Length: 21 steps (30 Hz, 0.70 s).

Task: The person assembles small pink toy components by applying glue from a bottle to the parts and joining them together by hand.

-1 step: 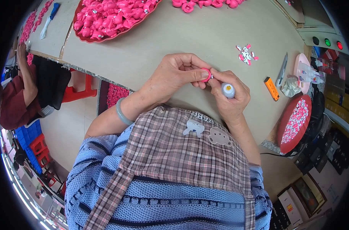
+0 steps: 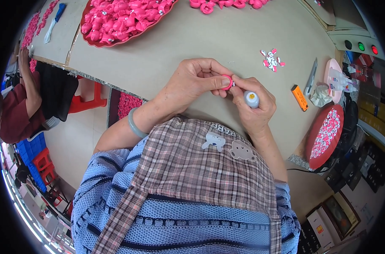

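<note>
My left hand [image 2: 201,78] pinches a small, round pink plastic piece [image 2: 228,82] between thumb and fingers. Close against it, the fingertips of my right hand [image 2: 260,99] meet the piece's right side, where a tiny white bit shows. Tucked in that same right hand is a small whitish squeeze bottle [image 2: 252,100], its round end with a yellow spot facing up. Both hands are over the table, just beyond my plaid apron. What the pink piece looks like underneath is hidden by my fingers.
A scalloped red tray [image 2: 116,44] heaped with pink pieces stands at the far left. Small pink-and-white parts [image 2: 271,60] lie right of my hands, near an orange utility knife [image 2: 299,98] and a red dish [image 2: 334,146] of similar parts. Another person [image 2: 21,106] sits at left.
</note>
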Tool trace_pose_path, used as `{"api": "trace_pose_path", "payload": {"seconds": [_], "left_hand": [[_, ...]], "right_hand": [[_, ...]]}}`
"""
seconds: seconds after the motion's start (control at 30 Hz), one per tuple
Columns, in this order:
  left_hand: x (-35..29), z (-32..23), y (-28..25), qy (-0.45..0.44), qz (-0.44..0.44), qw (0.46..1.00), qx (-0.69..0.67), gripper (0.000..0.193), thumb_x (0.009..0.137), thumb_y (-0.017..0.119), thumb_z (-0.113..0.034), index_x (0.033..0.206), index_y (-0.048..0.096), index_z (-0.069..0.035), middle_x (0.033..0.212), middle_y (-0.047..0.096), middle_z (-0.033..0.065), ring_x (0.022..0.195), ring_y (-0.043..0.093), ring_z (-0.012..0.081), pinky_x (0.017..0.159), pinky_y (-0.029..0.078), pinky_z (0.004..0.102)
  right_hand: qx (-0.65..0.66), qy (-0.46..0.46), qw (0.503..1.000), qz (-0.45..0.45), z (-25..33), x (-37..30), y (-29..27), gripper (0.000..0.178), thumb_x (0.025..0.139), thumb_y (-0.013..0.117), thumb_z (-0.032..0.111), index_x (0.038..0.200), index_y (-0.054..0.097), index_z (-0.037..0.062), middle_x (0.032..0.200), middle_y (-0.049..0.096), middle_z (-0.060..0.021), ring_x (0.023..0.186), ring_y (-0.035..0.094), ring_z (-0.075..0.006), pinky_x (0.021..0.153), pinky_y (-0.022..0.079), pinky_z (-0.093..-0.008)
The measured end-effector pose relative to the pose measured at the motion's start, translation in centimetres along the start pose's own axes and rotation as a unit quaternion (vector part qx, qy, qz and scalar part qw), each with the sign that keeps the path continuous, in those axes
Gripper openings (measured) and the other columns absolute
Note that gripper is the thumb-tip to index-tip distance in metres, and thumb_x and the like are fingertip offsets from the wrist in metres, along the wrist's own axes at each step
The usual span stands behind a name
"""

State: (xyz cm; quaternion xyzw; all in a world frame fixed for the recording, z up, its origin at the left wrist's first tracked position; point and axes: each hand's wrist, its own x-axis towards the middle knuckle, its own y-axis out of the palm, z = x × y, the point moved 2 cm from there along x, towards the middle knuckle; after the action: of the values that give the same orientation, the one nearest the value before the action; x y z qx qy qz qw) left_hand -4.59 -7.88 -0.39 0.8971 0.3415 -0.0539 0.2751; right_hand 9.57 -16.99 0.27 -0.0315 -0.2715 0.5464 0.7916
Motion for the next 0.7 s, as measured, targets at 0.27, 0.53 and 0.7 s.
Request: {"api": "trace_pose_path", "payload": {"seconds": [0.27, 0.53, 0.7], "left_hand": [[-0.26, 0.24, -0.62, 0.012, -0.009, 0.999, 0.037, 0.018, 0.087, 0.065, -0.007, 0.101, 0.063, 0.003, 0.086, 0.067, 0.0082, 0.073, 0.061, 0.0105, 0.070, 0.052, 0.0236], [-0.35, 0.20, -0.54, 0.023, -0.011, 0.998, 0.063, 0.018, 0.087, 0.065, -0.008, 0.103, 0.062, 0.002, 0.087, 0.067, 0.0076, 0.077, 0.063, 0.0104, 0.071, 0.053, 0.0224], [-0.40, 0.39, -0.30, 0.034, -0.025, 0.996, 0.078, 0.017, 0.087, 0.064, -0.007, 0.101, 0.062, 0.003, 0.086, 0.067, 0.0071, 0.076, 0.063, 0.0094, 0.070, 0.053, 0.0212]], "right_hand": [[0.005, 0.011, 1.000, 0.028, 0.24, 0.51, 0.06, 0.030, 0.070, 0.069, -0.009, 0.098, 0.065, 0.0016, 0.082, 0.067, -0.0091, 0.072, 0.066, -0.0163, 0.062, 0.051, -0.0256], [-0.044, -0.030, 0.999, -0.008, 0.22, 0.14, 0.02, 0.024, 0.070, 0.070, -0.007, 0.092, 0.065, 0.0020, 0.080, 0.067, -0.0092, 0.070, 0.066, -0.0175, 0.060, 0.052, -0.0269], [-0.116, -0.086, 0.989, -0.018, 0.08, -0.05, 0.27, 0.020, 0.071, 0.072, -0.005, 0.089, 0.064, 0.0019, 0.075, 0.066, -0.0099, 0.065, 0.066, -0.0203, 0.054, 0.051, -0.0271]]}}
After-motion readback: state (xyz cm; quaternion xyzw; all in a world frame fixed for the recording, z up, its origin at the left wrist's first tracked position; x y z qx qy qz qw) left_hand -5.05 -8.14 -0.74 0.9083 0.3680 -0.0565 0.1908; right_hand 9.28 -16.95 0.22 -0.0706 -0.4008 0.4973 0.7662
